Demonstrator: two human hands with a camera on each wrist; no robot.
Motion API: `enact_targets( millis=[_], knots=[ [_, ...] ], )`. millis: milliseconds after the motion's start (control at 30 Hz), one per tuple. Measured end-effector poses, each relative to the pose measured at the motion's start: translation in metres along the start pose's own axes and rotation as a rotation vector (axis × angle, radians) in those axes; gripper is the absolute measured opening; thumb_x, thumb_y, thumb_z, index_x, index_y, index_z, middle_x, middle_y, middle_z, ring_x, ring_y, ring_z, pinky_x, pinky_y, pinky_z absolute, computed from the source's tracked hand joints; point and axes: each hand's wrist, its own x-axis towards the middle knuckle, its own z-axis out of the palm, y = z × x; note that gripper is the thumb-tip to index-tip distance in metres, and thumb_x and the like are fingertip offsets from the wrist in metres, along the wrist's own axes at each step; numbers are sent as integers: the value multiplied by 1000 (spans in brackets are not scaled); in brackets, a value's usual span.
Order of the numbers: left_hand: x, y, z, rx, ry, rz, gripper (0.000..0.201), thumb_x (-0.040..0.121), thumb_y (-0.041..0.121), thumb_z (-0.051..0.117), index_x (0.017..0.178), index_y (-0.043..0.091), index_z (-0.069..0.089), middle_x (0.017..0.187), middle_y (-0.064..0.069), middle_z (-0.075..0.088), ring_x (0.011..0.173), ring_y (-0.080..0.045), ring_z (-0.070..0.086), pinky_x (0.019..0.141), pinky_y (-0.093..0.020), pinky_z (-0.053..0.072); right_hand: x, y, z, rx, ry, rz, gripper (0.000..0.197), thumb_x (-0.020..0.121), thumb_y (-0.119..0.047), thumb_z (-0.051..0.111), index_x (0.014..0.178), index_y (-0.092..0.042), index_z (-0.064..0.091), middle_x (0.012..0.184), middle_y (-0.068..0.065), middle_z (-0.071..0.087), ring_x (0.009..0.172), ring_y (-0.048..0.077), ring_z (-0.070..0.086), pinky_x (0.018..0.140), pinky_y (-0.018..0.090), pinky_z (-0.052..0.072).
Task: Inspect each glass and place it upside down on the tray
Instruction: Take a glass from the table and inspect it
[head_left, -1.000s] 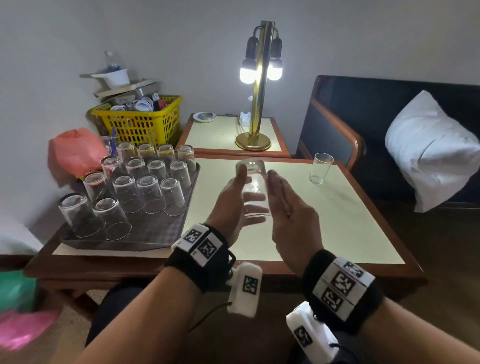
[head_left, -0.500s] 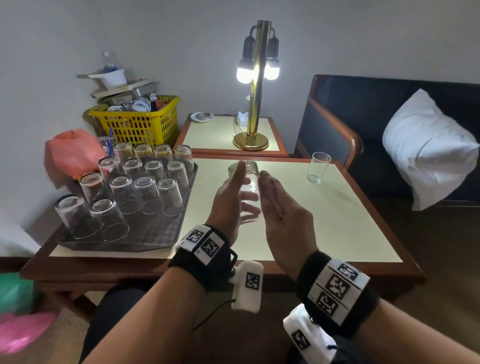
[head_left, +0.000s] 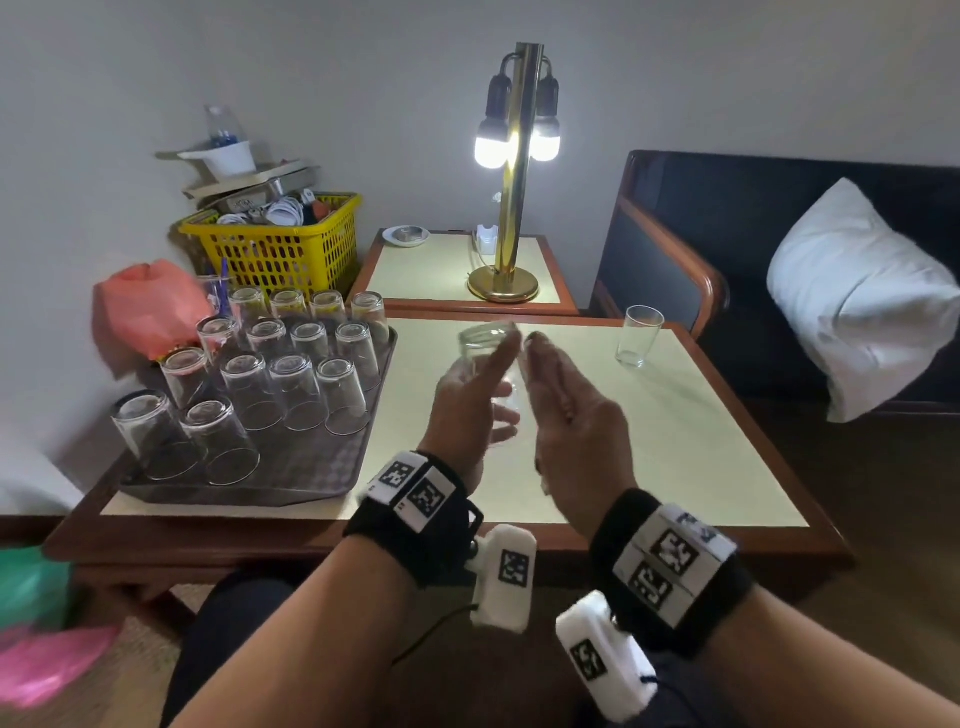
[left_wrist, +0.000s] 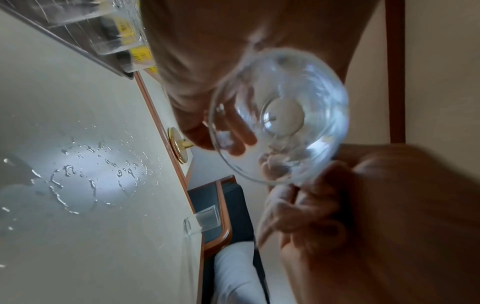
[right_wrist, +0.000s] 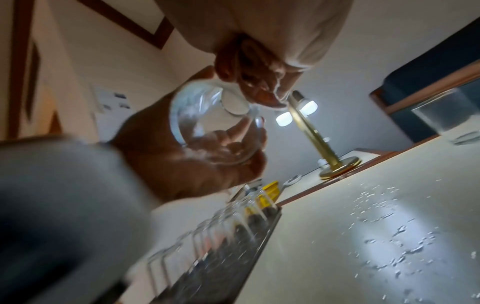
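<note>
I hold a clear glass (head_left: 480, 345) above the table, base up and away, rim toward my wrists. My left hand (head_left: 462, 410) grips it, thumb up one side and fingers curled round the far side. My right hand (head_left: 576, 415) lies flat against its right side with straight fingers. The wrist views look into the rim of the glass (left_wrist: 280, 115) (right_wrist: 207, 123). Several glasses (head_left: 291, 379) stand upside down on the dark tray (head_left: 291, 467) at the left. One upright glass (head_left: 636, 338) stands at the table's far right corner.
Water drops (left_wrist: 85, 176) lie on the pale tabletop (head_left: 675, 441). A lit brass lamp (head_left: 511, 208) stands on the side table behind. A yellow basket (head_left: 280, 249) and an orange bag (head_left: 145, 306) sit behind the tray. A dark sofa with a white pillow (head_left: 857, 296) is at the right.
The glass and both hands have drifted slightly to the left. The hold on the glass looks the same.
</note>
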Motion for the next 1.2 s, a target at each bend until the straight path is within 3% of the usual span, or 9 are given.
enact_targets(
  millis=[167, 300, 433, 633, 767, 900, 1000, 1067, 1200],
  knots=[
    [-2, 2, -4, 36, -135, -102, 56, 93, 63, 62, 123, 16, 57, 110, -15, 69, 84, -27, 71, 75, -39, 57, 8, 5, -7, 97, 24, 67, 47, 102, -38, 52, 148, -30, 49, 145, -16, 56, 102, -6, 58, 93, 20, 51],
    [1, 1, -3, -17, -4, -23, 60, 86, 72, 60, 121, 23, 59, 115, -14, 69, 97, -30, 71, 85, -46, 59, -8, -2, 3, 22, -36, -15, 48, 101, -40, 50, 148, -30, 47, 145, -24, 50, 113, -9, 58, 94, 14, 49],
    [0, -3, -5, 27, -137, -119, 59, 91, 64, 64, 127, 17, 56, 110, -15, 71, 92, -29, 72, 76, -40, 57, 8, 3, -6, 100, 60, 81, 45, 103, -30, 54, 147, -24, 50, 146, -16, 54, 132, -1, 51, 110, 33, 47],
    [3, 3, -5, 5, -81, -124, 56, 92, 68, 56, 124, 23, 58, 120, -19, 68, 105, -34, 70, 91, -51, 58, -6, 3, 0, 29, -9, 20, 47, 103, -31, 52, 149, -26, 47, 148, -18, 51, 134, -5, 47, 111, 21, 42],
    [0, -2, -1, 40, -94, -55, 68, 76, 62, 71, 126, 19, 56, 108, -12, 67, 84, -23, 69, 72, -36, 55, 8, 0, -4, 86, 63, 89, 49, 101, -44, 51, 148, -30, 49, 144, -11, 58, 113, 6, 60, 98, 25, 49],
    [1, 2, -5, -30, -89, -129, 53, 92, 68, 57, 121, 25, 57, 124, -20, 67, 109, -36, 69, 94, -51, 57, -4, 2, 1, 30, -22, 10, 47, 103, -34, 52, 149, -26, 47, 146, -17, 52, 111, -13, 56, 97, 15, 48],
    [0, -2, -5, 37, -172, -117, 52, 87, 57, 70, 121, 19, 57, 112, -17, 70, 88, -27, 72, 73, -37, 56, 13, 3, -8, 119, 96, 111, 45, 102, -34, 55, 146, -26, 52, 139, -14, 61, 116, 0, 61, 101, 33, 54],
    [1, 2, -4, 12, -74, -26, 58, 78, 60, 72, 118, 21, 59, 102, -9, 67, 78, -20, 68, 68, -33, 54, 4, -2, -2, 105, 60, 75, 45, 102, -38, 53, 147, -30, 51, 132, -16, 63, 110, 9, 61, 90, 29, 54],
    [1, 2, -6, -11, -109, -115, 49, 97, 64, 55, 122, 22, 59, 120, -19, 70, 104, -36, 71, 91, -50, 57, -1, -1, -1, 61, 29, 12, 45, 103, -30, 54, 147, -24, 50, 144, -18, 53, 132, -5, 50, 110, 24, 44]
  ],
)
